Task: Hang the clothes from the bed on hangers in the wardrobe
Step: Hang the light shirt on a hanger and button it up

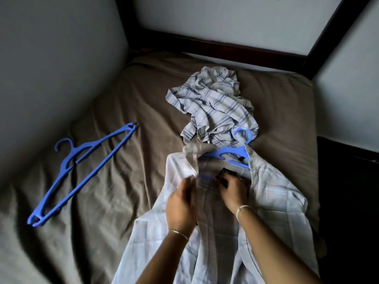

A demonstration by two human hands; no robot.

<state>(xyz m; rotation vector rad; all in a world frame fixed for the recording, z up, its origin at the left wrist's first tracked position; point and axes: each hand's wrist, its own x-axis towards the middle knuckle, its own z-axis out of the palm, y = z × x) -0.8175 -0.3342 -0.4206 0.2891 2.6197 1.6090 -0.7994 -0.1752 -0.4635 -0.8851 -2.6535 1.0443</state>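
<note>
A pale checked shirt [274, 193] lies spread open on the brown bed [127, 181] with a blue hanger [227, 153] tucked into its collar, hook pointing up right. My left hand [181, 203] is blurred and grips the shirt's left front edge. My right hand [233, 191] rests inside the open shirt near the collar label, fingers curled on the fabric. A crumpled striped shirt [213, 107] lies just beyond the hanger. Another blue hanger [82, 173] lies flat on the bed's left side.
Pale walls [51, 68] close in the bed on the left and behind. A dark wooden bed frame [225, 48] runs along the far edge. Dark floor or furniture [348, 201] lies to the right of the mattress.
</note>
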